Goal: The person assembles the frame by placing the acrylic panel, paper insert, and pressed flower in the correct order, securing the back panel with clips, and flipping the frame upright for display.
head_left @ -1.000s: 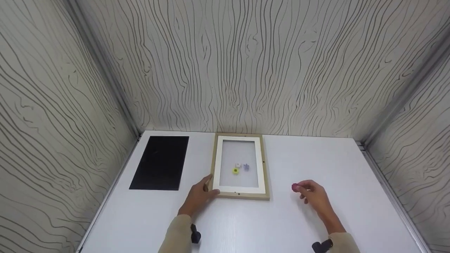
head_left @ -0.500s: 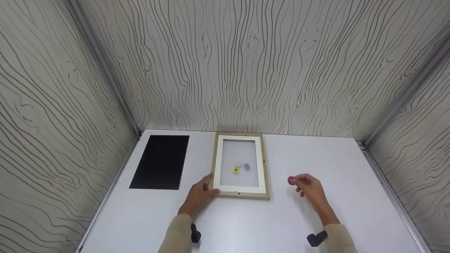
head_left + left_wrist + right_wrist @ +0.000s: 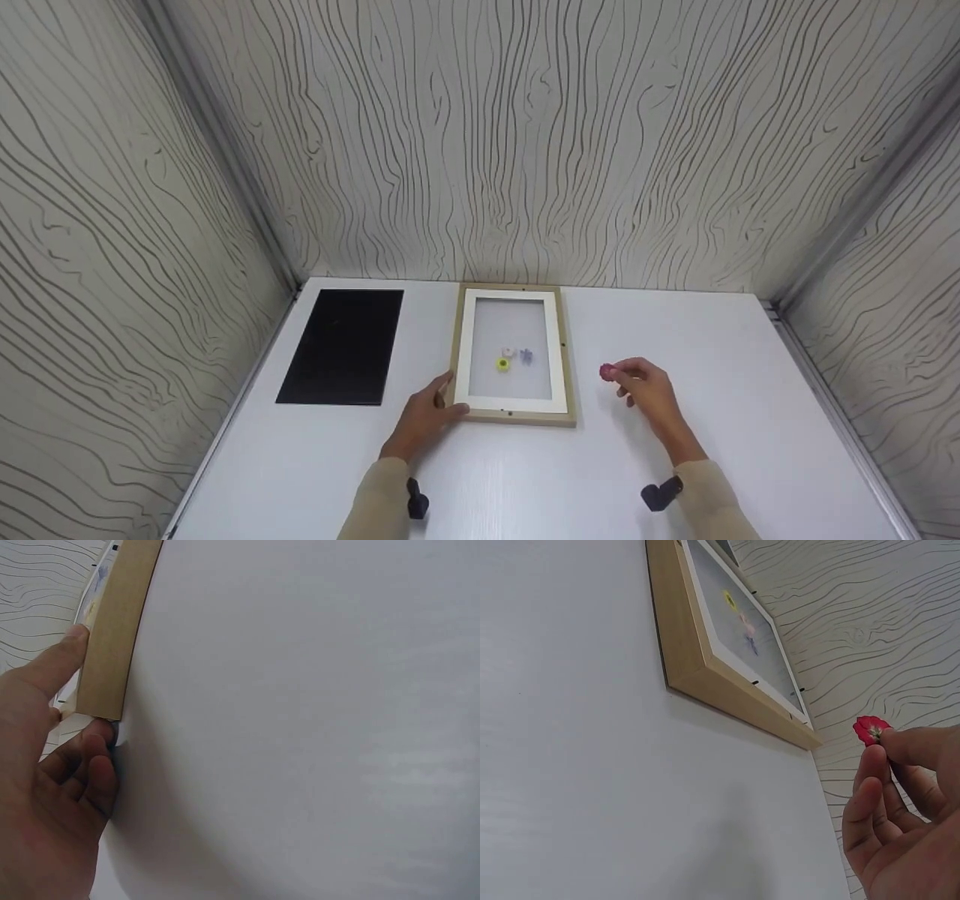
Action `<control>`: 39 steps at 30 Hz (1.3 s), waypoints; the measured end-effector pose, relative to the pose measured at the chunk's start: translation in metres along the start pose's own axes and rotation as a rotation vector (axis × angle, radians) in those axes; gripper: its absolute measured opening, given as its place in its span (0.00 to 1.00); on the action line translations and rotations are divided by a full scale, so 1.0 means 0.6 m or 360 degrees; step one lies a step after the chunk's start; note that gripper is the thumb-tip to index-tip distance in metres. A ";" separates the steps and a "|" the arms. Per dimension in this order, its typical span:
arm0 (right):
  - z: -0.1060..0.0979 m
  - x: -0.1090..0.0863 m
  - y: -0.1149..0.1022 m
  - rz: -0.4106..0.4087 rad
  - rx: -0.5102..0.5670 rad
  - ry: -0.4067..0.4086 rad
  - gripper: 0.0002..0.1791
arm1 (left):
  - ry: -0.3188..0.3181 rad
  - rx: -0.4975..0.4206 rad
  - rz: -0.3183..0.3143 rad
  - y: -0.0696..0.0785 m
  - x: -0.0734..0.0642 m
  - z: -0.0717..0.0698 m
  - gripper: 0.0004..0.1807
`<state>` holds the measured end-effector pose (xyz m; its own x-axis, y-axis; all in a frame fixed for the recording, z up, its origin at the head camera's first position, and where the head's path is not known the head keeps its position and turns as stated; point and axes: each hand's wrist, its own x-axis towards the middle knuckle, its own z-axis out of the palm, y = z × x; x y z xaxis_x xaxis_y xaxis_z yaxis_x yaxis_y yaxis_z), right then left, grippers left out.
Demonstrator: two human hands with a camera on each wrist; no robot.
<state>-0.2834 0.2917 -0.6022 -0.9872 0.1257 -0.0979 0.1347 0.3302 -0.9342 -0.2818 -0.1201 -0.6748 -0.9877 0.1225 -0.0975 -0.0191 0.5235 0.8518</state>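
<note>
A light wooden picture frame point(image 3: 570, 390) with a white mat lies on the white table. Inside its mat are a yellow flower point(image 3: 503, 364), a white flower point(image 3: 509, 352) and a purple flower point(image 3: 526, 356). My left hand point(image 3: 424, 420) grips the frame's near left corner, thumb on the near edge and fingers at the left side. To the right of the frame, my right hand point(image 3: 651, 394) pinches a small red flower point(image 3: 871, 729) between thumb and fingertips, held above the table. The right wrist view shows its pale centre towards the camera.
A black rectangular panel point(image 3: 341, 349) lies flat on the table point(image 3: 675, 315) to the left of the frame. Wood-grain patterned walls point(image 3: 510, 150) stand behind and at both sides.
My right hand has moved leftward and farther from me, bringing the red flower closer to the frame. The left hand and the frame have stayed where they were.
</note>
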 end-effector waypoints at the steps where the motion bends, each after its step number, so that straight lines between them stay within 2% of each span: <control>1: 0.002 0.001 -0.003 -0.0003 -0.0002 -0.0003 0.16 | 0.0001 -0.0001 -0.0001 0.000 0.000 0.000 0.46; 10: 0.023 0.009 -0.014 -0.0029 0.0004 -0.0020 0.14 | 0.0002 0.0017 0.0003 0.005 -0.004 -0.001 0.45; 15: 0.032 0.013 -0.017 -0.0053 0.0031 -0.0023 0.13 | 0.0003 0.0021 0.0047 0.012 -0.008 -0.003 0.44; 22: 0.043 0.015 -0.027 -0.0051 0.0017 -0.0030 0.12 | 0.0007 0.0033 0.0009 0.011 -0.006 -0.002 0.44; 39: 0.074 0.030 -0.038 -0.0054 0.0057 -0.0023 0.11 | 0.0000 0.0019 0.0016 0.014 -0.007 -0.005 0.44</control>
<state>-0.3079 0.2446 -0.5977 -0.9924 0.1013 -0.0705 0.0981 0.3003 -0.9488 -0.2782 -0.1189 -0.6657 -0.9878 0.1279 -0.0891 -0.0074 0.5322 0.8466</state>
